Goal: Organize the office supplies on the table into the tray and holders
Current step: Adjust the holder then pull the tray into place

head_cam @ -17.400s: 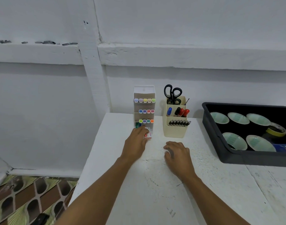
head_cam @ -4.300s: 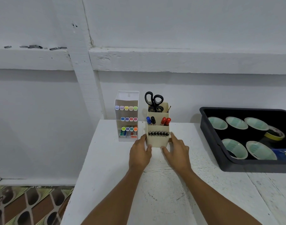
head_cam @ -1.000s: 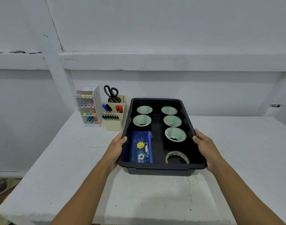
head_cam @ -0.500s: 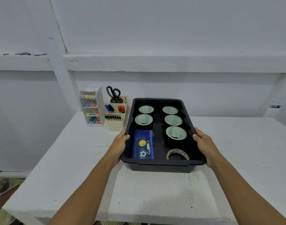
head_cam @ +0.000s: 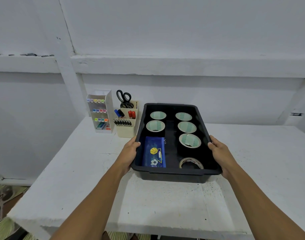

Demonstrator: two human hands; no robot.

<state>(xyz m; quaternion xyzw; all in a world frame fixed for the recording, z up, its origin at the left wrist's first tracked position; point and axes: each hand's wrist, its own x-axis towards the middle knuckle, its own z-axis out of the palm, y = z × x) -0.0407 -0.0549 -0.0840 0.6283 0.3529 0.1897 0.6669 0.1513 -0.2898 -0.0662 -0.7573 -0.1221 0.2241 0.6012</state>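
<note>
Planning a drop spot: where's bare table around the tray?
Bare table right of the tray and in front of it to the near edge. Crowded back left: cream holder by the tray's corner, marker rack beside it.

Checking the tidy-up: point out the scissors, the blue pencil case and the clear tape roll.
scissors [head_cam: 124, 100]: head view, where the black handle loops meet.
blue pencil case [head_cam: 154, 151]: head view, on its basketball print.
clear tape roll [head_cam: 191, 159]: head view, on its upper rim.

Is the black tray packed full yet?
Not full. The tray holds six tape rolls and a blue pouch, with a bare strip down the middle.
</note>
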